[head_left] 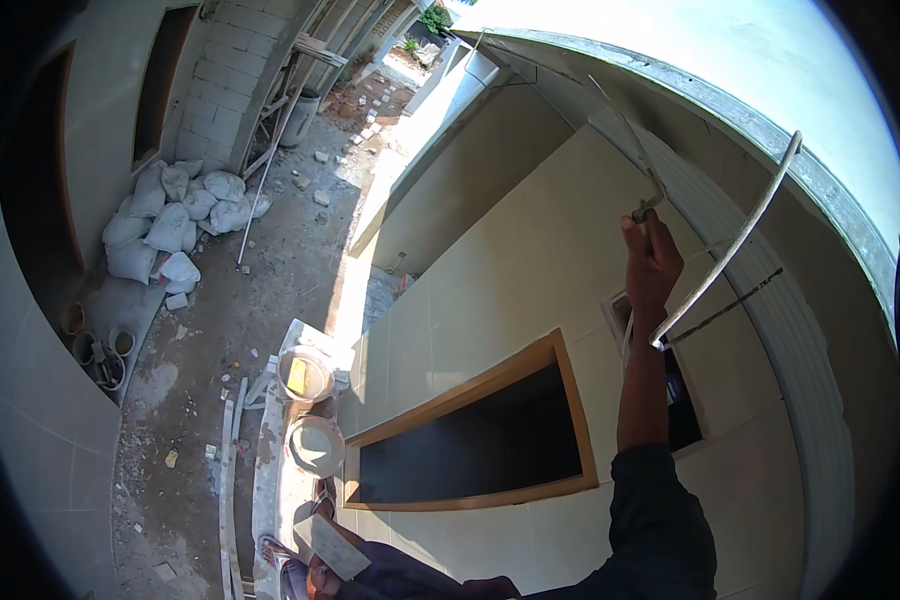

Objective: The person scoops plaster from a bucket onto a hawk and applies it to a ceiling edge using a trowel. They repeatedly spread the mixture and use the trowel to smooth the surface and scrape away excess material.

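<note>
My right hand [653, 262] is raised near the upper wall, closed on the handle of a thin tool [630, 140], seen nearly edge-on, that looks like a trowel. Low in the view, my left hand [320, 578] is partly visible, closed at the underside of a flat grey rectangular board [332, 546]. Below me, a bucket [307, 374] has a yellow sponge [297, 376] in it. Beside it is a second round bucket [316, 447] with pale contents.
My feet are on a narrow plank platform [267, 480]. A wood-framed opening [587, 440] is in the pale wall. A bent rod [745, 230] juts out beside my raised arm. White sacks [170, 228], rubble and long boards [228, 490] lie on the ground.
</note>
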{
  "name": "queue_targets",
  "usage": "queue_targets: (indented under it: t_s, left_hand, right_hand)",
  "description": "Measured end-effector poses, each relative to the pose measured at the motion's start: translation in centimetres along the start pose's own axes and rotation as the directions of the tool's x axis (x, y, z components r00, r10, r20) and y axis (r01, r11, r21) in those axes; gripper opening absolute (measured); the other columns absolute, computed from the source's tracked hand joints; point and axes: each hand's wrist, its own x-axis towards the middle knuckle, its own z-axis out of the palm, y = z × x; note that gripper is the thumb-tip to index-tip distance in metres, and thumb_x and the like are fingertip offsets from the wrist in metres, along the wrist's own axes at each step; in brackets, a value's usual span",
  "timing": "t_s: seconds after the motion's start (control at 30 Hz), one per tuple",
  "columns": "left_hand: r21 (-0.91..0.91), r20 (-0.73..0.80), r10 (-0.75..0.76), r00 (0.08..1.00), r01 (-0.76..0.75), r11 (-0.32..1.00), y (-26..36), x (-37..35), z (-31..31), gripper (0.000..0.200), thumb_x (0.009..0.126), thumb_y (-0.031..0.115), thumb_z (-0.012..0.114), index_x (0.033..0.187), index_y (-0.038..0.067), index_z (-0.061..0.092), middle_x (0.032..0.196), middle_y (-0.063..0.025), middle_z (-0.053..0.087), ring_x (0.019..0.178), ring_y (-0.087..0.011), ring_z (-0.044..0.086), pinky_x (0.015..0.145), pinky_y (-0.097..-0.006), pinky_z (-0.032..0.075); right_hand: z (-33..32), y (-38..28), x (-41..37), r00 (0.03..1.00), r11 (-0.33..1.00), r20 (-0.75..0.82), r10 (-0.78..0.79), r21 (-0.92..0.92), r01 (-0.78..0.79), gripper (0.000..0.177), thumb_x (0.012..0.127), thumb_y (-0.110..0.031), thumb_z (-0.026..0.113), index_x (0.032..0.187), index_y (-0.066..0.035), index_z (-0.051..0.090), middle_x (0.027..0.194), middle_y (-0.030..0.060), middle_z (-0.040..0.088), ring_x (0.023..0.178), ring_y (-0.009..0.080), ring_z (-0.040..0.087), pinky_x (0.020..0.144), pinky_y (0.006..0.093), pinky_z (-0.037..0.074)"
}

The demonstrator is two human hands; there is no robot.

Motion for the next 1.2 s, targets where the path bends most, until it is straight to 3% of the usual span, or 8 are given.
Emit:
queue_targets:
  t_s: [0.2, 0.33, 0.4, 0.63, 0.8, 0.97, 1.07, 1.2]
  left_hand:
    - [0.028, 0.176, -0.068, 0.982, 0.064, 0.998, 1.3, 0.1, -2.0, 0.058, 0.076, 0.005, 0.053, 0.133, 0.002, 0.044, 0.127, -0.0170, 0.056, 0.113, -0.0328, 0.058, 0.096, -0.0544, 0.048]
    - [0.031, 0.069, -0.036, 0.997, 0.034, 0.999, 0.7, -1.2, -1.8, 0.058, 0.076, 0.005, 0.052, 0.133, 0.002, 0.045, 0.127, -0.0170, 0.056, 0.113, -0.0328, 0.058, 0.096, -0.0535, 0.048]
    - [0.011, 0.013, -0.029, 0.999, 0.029, 1.000, 0.9, -1.7, -1.2, 0.058, 0.076, 0.005, 0.052, 0.133, 0.002, 0.045, 0.127, -0.0170, 0.056, 0.113, -0.0329, 0.059, 0.096, -0.0531, 0.048]
    - [-0.018, -0.116, 0.010, 0.993, -0.012, 1.000, 0.9, -3.2, 1.6, 0.059, 0.075, 0.004, 0.051, 0.133, 0.002, 0.045, 0.127, -0.0169, 0.056, 0.113, -0.0330, 0.059, 0.097, -0.0515, 0.048]
    - [-0.031, -0.165, 0.076, 0.983, -0.082, 0.996, 1.5, -1.9, 9.0, 0.059, 0.075, 0.004, 0.051, 0.133, 0.002, 0.045, 0.127, -0.0169, 0.056, 0.112, -0.0332, 0.059, 0.098, -0.0504, 0.049]
    - [-0.008, 0.060, 0.140, 0.988, -0.140, 0.990, 4.4, 4.2, 18.9, 0.059, 0.073, 0.001, 0.051, 0.132, 0.003, 0.047, 0.125, -0.0165, 0.058, 0.110, -0.0330, 0.060, 0.096, -0.0476, 0.051]
    - [-0.010, 0.121, 0.071, 0.990, -0.071, 0.997, 7.3, 7.0, 28.7, 0.052, 0.080, 0.003, 0.047, 0.131, 0.002, 0.048, 0.123, -0.0150, 0.059, 0.109, -0.0317, 0.061, 0.094, -0.0469, 0.051]
    - [-0.074, 0.262, -0.023, 0.965, 0.044, 0.996, 9.5, 8.5, 37.8, 0.046, 0.088, 0.015, 0.045, 0.133, 0.003, 0.046, 0.123, -0.0152, 0.058, 0.108, -0.0305, 0.061, 0.090, -0.0458, 0.052]
  right_hand:
    - [-3.5, -0.4, -1.1, 0.982, 0.985, -0.099, 0.159, 0.080, -0.151, 0.025, 0.084, -0.009, 0.072, 0.104, 0.005, 0.064, 0.072, 0.0073, 0.060, 0.059, 0.0122, 0.049, 0.056, 0.0279, 0.042]
    - [-5.0, -1.4, -2.9, 0.978, 0.973, -0.147, 0.151, 0.198, -0.121, 0.023, 0.084, -0.005, 0.069, 0.105, 0.004, 0.064, 0.076, 0.0109, 0.062, 0.064, 0.0146, 0.054, 0.057, 0.0284, 0.044]
    - [-3.5, -2.6, -1.6, 0.998, 0.998, -0.054, -0.042, -0.052, 0.039, 0.025, 0.085, -0.008, 0.069, 0.106, 0.004, 0.064, 0.077, 0.0110, 0.061, 0.067, 0.0154, 0.055, 0.058, 0.0306, 0.045]
    - [1.7, 0.7, 1.7, 0.993, 0.995, -0.063, 0.099, -0.005, -0.100, 0.035, 0.085, -0.015, 0.071, 0.115, 0.002, 0.064, 0.068, 0.0000, 0.049, 0.060, 0.0082, 0.038, 0.058, 0.0232, 0.037]
    - [-2.6, -2.9, -1.7, 0.972, 0.989, -0.186, 0.141, 0.073, -0.129, 0.037, 0.090, -0.019, 0.067, 0.118, 0.006, 0.061, 0.084, 0.0076, 0.065, 0.073, 0.0102, 0.057, 0.066, 0.0229, 0.048]
    - [-2.7, -3.5, -6.4, 0.948, 0.943, 0.208, 0.241, 0.182, -0.280, 0.034, 0.093, -0.017, 0.061, 0.116, 0.008, 0.060, 0.083, 0.0084, 0.064, 0.066, 0.0101, 0.055, 0.060, 0.0251, 0.048]
    - [-0.4, -7.1, -11.0, 0.683, 0.404, 0.713, 0.156, 0.585, -0.703, 0.031, 0.093, -0.010, 0.056, 0.119, 0.008, 0.057, 0.080, 0.0122, 0.062, 0.061, 0.0121, 0.056, 0.057, 0.0248, 0.047]
    - [2.3, -12.5, -15.8, 0.218, -0.111, 0.918, -0.330, 0.192, -0.975, 0.030, 0.101, -0.021, 0.041, 0.112, 0.004, 0.053, 0.075, 0.0108, 0.055, 0.052, 0.0138, 0.054, 0.048, 0.0259, 0.046]
